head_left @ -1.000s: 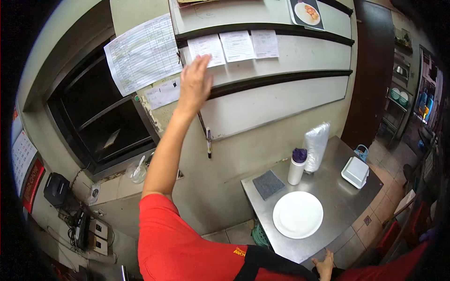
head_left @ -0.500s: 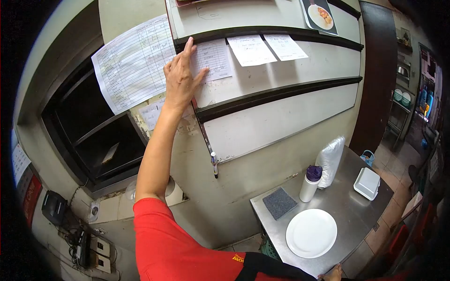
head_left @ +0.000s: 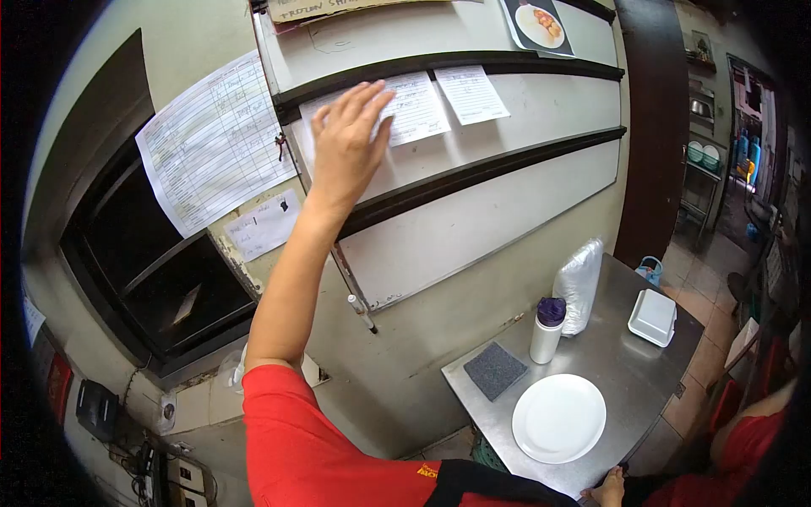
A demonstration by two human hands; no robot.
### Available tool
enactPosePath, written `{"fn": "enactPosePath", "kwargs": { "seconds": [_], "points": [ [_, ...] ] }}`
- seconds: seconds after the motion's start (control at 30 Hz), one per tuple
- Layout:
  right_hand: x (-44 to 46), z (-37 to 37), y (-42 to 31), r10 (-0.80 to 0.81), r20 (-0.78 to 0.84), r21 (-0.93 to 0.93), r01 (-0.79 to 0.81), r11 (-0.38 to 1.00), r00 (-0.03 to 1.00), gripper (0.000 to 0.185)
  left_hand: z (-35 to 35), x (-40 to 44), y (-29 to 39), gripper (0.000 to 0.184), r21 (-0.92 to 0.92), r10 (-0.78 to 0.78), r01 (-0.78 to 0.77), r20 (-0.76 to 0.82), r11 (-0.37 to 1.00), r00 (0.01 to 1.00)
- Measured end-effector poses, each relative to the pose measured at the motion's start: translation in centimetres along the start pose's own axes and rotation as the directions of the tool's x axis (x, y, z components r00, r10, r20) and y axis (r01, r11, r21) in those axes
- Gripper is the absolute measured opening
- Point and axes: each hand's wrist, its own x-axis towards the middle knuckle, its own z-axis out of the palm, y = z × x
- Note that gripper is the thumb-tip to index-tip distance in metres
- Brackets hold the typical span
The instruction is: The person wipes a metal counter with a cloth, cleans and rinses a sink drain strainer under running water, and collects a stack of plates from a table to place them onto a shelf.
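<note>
My left hand point(head_left: 348, 148) is raised in front of the wall rack, its fingers stretched and apart. It overlaps the slips tucked under the dark strip. A handwritten slip point(head_left: 418, 110) lies just behind its thumb and fingertips; I cannot tell whether they touch. Part of another slip point(head_left: 307, 139) shows left of the fingers, and a third slip point(head_left: 473, 95) hangs to the right. My right hand point(head_left: 607, 490) is low in the view at the near edge of the steel table point(head_left: 621, 355). Its fingers are mostly hidden.
On the table are a white oval plate point(head_left: 559, 420), a grey scouring pad point(head_left: 495, 371), a white bottle point(head_left: 546, 331), a bag of white items point(head_left: 581, 287) and a foam box point(head_left: 652, 318). A pen point(head_left: 362, 313) hangs below the rack. Another red sleeve point(head_left: 752, 444) shows at right.
My left hand has moved off the leftmost slip and rightward along the strip toward the middle one. The view has shifted to the right. A red sleeve has come into view at the lower right.
</note>
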Motion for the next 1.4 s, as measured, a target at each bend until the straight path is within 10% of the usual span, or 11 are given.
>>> {"fn": "enactPosePath", "kwargs": {
  "seconds": [0.27,0.8,0.97,1.13,1.27,1.37,1.4],
  "points": [
    [-1.2,-0.4,-0.5,-0.060,-0.023,-0.072,0.058,0.996,0.998,0.131,4.7,0.9,3.1,0.030,-0.119,0.056,-0.048,0.066,0.992,0.996],
    [-0.5,0.1,-0.7,-0.055,-0.048,-0.087,0.050,0.995,0.997,0.128,12.5,3.9,4.1,0.055,0.104,0.011,-0.034,0.220,0.994,0.976],
    [-0.9,0.3,-0.3,-0.142,-0.056,-0.076,0.138,0.988,0.988,0.118,10.1,3.8,6.9,0.053,-0.105,-0.025,0.039,0.131,0.994,0.991],
    [-1.0,1.1,-0.2,-0.090,-0.079,-0.064,0.086,0.994,0.993,0.113,1.0,1.2,15.0,0.038,-0.700,-0.054,-0.081,-0.168,0.710,0.984],
    [-3.4,-1.4,-1.8,-0.036,-0.017,-0.040,0.035,0.999,0.999,0.110,-5.2,-3.5,20.0,0.027,-0.947,-0.626,-0.137,-0.297,0.292,0.721],
    [-2.4,-0.1,0.3,-0.161,-0.063,-0.015,0.160,0.987,0.985,0.112,-8.5,-1.9,23.4,0.026,-0.963,-0.710,-0.172,-0.269,0.207,0.651],
    [-3.1,-0.5,0.5,-0.175,-0.054,0.041,0.177,0.983,0.983,0.110,-10.1,-1.5,24.9,0.025,-0.853,-0.751,-0.480,-0.176,-0.207,0.636]
  ]
}}
